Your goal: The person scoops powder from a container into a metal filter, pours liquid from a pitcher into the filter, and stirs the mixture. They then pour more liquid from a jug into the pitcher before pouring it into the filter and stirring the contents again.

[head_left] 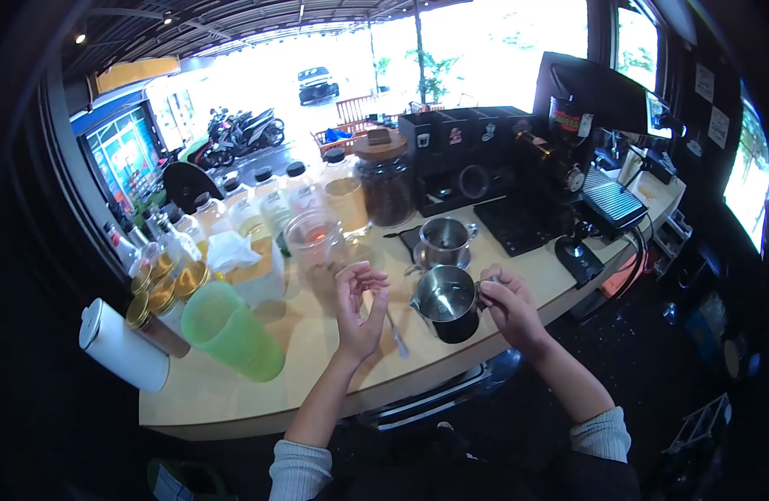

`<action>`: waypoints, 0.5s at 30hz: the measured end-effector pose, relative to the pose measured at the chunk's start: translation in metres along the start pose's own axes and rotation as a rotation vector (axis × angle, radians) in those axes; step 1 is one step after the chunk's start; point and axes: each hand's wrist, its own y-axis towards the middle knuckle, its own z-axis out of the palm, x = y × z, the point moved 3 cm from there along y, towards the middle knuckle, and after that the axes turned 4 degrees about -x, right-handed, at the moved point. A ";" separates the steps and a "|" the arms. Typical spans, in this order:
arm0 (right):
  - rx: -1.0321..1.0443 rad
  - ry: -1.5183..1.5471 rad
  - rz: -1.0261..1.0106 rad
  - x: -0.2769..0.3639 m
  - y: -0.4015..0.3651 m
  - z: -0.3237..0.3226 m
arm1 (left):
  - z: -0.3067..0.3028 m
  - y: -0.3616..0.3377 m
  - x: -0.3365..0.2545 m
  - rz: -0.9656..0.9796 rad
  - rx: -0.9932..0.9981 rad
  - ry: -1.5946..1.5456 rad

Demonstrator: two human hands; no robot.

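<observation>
My right hand [510, 307] is closed round the handle of a steel milk pitcher [448, 311], whose mouth faces up to me and whose spout points left. My left hand [361, 305] hovers just left of the pitcher, fingers loosely curved and thumb apart, with nothing between them. Below it on the wooden counter [334, 386], a slim spoon-like utensil [397, 336] lies partly hidden by the hand. Right behind the pitcher stands a metal cup [445, 240] with a handle. A clear plastic cup [314, 238] is beyond my left hand.
A green tumbler [234, 332], a white canister [124, 344] and gold-lidded jars [163, 294] stand at the left. A tissue box [255, 280], several bottles and a large dark jar [384, 185] line the back. An espresso machine [560, 154] is at the right.
</observation>
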 end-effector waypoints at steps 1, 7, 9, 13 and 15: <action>-0.014 -0.027 -0.005 0.015 0.002 -0.005 | 0.011 0.010 -0.001 0.022 0.013 0.004; -0.015 -0.055 -0.078 0.083 0.026 -0.034 | 0.055 0.050 0.020 0.095 -0.009 0.069; -0.027 -0.043 -0.104 0.095 0.038 -0.045 | 0.056 0.051 0.035 0.099 -0.010 0.173; -0.002 -0.168 -0.147 0.108 0.067 -0.065 | 0.050 0.041 0.069 -0.010 0.005 0.130; 0.013 -0.220 -0.151 0.110 0.081 -0.066 | 0.049 0.036 0.078 -0.076 0.057 0.065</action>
